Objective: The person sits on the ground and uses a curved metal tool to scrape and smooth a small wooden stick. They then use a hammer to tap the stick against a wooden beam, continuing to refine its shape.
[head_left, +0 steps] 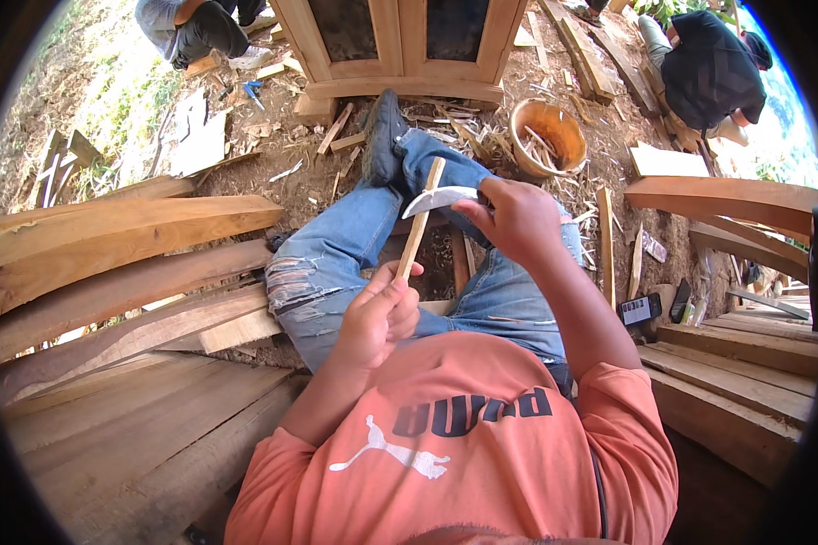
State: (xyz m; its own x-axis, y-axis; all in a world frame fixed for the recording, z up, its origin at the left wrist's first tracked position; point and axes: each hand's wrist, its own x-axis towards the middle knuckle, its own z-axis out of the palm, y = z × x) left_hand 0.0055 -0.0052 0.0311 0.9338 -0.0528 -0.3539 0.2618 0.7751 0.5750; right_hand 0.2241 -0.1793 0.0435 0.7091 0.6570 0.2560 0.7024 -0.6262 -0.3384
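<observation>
My left hand is closed round the lower end of a thin, pale wooden stick, which slants up and away over my lap. In my right hand is a knife whose curved, light-coloured blade lies across the stick near its upper part. The knife's handle is mostly hidden by my right fingers. Where blade and wood meet, a small pale curl seems to show. Both hands are above my legs in torn blue jeans.
Long planks lie at my left, with more boards at my right. Ahead are a wooden panelled cabinet and a bucket with wood scraps. A phone lies by my right side. Two people sit or crouch farther off.
</observation>
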